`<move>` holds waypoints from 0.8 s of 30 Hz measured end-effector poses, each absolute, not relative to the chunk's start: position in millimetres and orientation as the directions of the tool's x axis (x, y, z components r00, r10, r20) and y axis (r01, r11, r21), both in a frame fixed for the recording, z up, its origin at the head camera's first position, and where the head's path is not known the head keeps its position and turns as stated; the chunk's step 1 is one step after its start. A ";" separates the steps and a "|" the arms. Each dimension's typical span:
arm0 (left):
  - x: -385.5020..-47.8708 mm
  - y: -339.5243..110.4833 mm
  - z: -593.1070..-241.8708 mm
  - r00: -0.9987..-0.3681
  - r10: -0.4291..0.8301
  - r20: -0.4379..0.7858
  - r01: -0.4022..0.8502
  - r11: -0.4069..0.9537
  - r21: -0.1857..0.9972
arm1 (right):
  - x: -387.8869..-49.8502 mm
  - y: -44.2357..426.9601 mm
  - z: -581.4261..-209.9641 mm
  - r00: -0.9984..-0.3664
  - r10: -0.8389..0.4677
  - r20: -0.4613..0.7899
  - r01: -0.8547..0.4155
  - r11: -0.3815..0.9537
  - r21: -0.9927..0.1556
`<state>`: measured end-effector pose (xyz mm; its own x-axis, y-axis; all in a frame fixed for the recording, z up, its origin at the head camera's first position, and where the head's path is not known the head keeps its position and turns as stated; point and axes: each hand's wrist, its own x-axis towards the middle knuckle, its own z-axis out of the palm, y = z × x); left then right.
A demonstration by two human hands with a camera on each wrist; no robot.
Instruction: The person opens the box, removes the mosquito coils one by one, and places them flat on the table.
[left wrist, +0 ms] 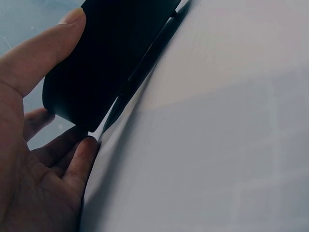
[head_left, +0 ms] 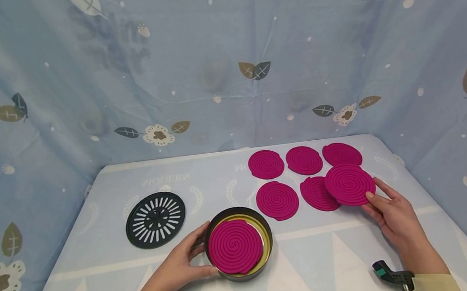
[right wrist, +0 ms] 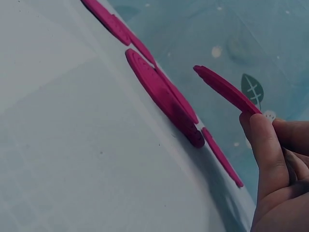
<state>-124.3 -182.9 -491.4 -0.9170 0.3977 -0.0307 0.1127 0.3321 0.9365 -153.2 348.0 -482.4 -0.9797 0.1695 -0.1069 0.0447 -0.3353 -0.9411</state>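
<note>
Pinching a magenta spiral disc [head_left: 350, 184] by its near right edge in the right grip [head_left: 393, 218], raised off the table [head_left: 316, 261] and, in the head view, blocking sight of part of the front-row disc [head_left: 317, 194]. Clasping the left side of a round dark tin [head_left: 235, 211] in the left grip [head_left: 177, 265], spread fairly wide, with another disc [head_left: 235, 247] lying inside toward the left and yellow interior showing at the right. Between tin and raised disc, placed flat in the front row, just one fully visible disc [head_left: 277, 201]; farther back, arranged in a row, three more discs [head_left: 304, 160]. Set apart beyond the left grip, a black slotted plate [head_left: 156, 220]. Hung behind everything, a blue leaf-patterned backdrop [head_left: 204, 43].
</note>
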 end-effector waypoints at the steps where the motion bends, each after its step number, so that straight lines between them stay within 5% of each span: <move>1: -124.4 -183.0 -491.4 -0.917 0.397 -0.032 0.112 0.333 0.936 | -153.5 348.7 -483.1 -0.979 0.173 -0.108 0.045 -0.338 -0.940; 24: -124.6 -182.8 -492.5 -0.919 0.390 -0.048 0.098 0.346 0.933 | -159.2 362.4 -497.1 -0.906 0.368 -0.209 0.044 -0.409 -0.912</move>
<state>-124.6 -182.8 -492.5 -0.9195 0.3902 -0.0479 0.0981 0.3458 0.9332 -159.2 362.4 -497.1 -0.9061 0.3679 -0.2088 0.0441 -0.4086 -0.9116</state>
